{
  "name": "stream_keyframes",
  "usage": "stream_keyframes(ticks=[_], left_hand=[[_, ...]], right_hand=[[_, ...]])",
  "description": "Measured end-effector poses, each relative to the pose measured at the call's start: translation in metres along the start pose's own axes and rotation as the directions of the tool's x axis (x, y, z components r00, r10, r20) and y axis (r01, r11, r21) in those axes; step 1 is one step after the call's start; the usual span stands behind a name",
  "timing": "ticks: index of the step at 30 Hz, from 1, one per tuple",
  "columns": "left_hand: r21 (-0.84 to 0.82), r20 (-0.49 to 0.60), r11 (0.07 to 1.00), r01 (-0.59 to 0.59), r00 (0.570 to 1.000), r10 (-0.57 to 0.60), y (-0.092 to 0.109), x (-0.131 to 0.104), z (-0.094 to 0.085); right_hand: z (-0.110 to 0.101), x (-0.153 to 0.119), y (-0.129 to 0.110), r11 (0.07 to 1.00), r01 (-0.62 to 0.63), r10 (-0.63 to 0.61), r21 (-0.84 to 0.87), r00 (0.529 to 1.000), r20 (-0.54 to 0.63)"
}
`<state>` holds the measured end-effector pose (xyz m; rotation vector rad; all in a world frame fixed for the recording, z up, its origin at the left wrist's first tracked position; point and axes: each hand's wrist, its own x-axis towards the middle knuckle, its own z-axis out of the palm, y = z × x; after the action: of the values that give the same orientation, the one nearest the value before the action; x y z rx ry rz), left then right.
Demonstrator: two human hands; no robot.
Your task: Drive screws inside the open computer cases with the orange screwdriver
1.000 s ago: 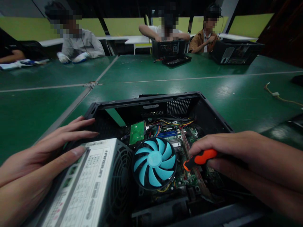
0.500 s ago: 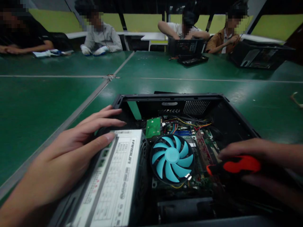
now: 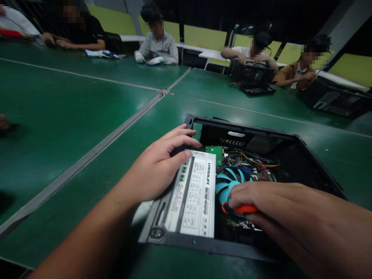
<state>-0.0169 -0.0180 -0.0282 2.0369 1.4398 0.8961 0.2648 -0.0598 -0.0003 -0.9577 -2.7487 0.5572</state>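
An open black computer case lies on the table before me. My left hand rests at its left side, fingers stretched and apart, the thumb touching the top edge of the white-labelled power supply. My right hand is closed around a screwdriver with an orange and black handle; its shaft cannot be seen. That hand hovers over the lower right of the blue-bladed cooling fan and hides part of it. Behind the fan are a green circuit board and several coloured cables.
Long green tables meet at a grey metal seam. Across them sit several people, one in a grey shirt and white gloves. Other black computer cases stand at the far right. A hand shows at the left edge.
My view has swung left, so the case appears further right. My right hand has carried the screwdriver from the case's right side to over the fan. The left hand keeps its hold position on the power supply.
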Motion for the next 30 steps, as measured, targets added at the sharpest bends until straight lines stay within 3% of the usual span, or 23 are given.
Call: stream_keyframes(ticks=[5,7,11,13,17,20,23,25,30], left_hand=[[-0.026,-0.009,0.999,-0.034,0.999,0.034,0.001,-0.001,0.001],[-0.024,-0.011,0.999,-0.040,0.999,0.039,0.001,-0.001,0.002],[-0.026,-0.013,0.999,-0.045,0.999,0.044,0.000,-0.001,0.002],[-0.036,-0.013,0.998,-0.046,0.999,0.045,0.000,-0.001,0.002],[-0.036,-0.006,0.999,-0.036,0.999,0.036,0.000,-0.001,0.001],[-0.023,0.003,1.000,-0.022,1.000,0.022,0.001,-0.001,-0.001],[-0.015,0.015,1.000,-0.008,1.000,0.008,0.001,-0.001,-0.002],[-0.017,0.018,1.000,-0.004,1.000,0.004,0.000,0.000,-0.002],[-0.017,0.029,1.000,-0.003,1.000,0.003,-0.001,0.002,-0.003]], right_hand=[[-0.004,0.023,-0.012,0.996,-0.030,0.012,0.082,0.979,0.203],[0.001,0.026,-0.010,0.998,-0.041,0.032,0.039,0.976,0.216],[0.013,0.029,-0.007,0.995,0.064,-0.059,-0.082,0.997,0.059],[0.011,0.027,-0.006,0.997,0.059,-0.057,-0.050,0.997,0.048],[-0.022,0.015,-0.001,0.999,-0.027,0.029,-0.032,0.997,0.068],[-0.056,0.012,0.006,0.988,-0.076,0.061,-0.135,0.991,-0.115],[-0.071,0.027,0.010,0.974,-0.092,0.043,-0.206,0.972,-0.231],[-0.068,0.043,0.009,0.973,-0.058,0.011,-0.223,0.979,-0.206],[-0.049,0.081,0.007,0.975,-0.028,0.030,-0.220,1.000,0.005]])
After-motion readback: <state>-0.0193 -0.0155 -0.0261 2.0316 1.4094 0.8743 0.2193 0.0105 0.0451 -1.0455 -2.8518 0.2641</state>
